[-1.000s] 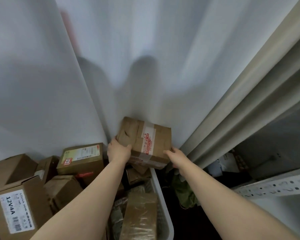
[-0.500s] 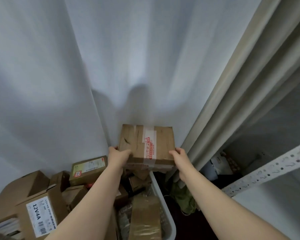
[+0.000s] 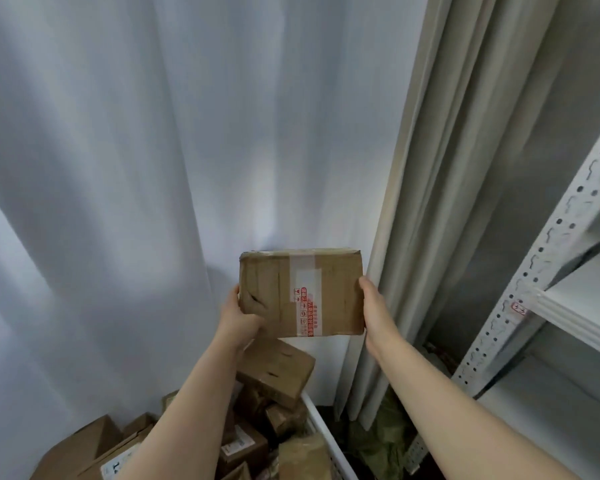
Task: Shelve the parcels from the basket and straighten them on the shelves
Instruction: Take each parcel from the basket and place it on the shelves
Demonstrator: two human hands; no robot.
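Observation:
A flat brown cardboard parcel [image 3: 302, 292] with clear tape and red print is held up in the air in front of a white curtain. My left hand [image 3: 238, 318] grips its lower left corner and my right hand [image 3: 374, 313] grips its right edge. Below them, the white basket [image 3: 326, 434] holds several more brown parcels [image 3: 276, 372]. The white metal shelving [image 3: 575, 306] stands at the right, its upright post punched with holes.
A beige curtain [image 3: 430, 202] hangs between the white curtain and the shelving. A green bag [image 3: 378, 448] lies on the floor beside the basket. More cardboard boxes [image 3: 94, 448] are stacked at the bottom left.
Both hands have lifted the parcel up out of the basket and turned it square. The view has swung up and right, bringing the shelving closer.

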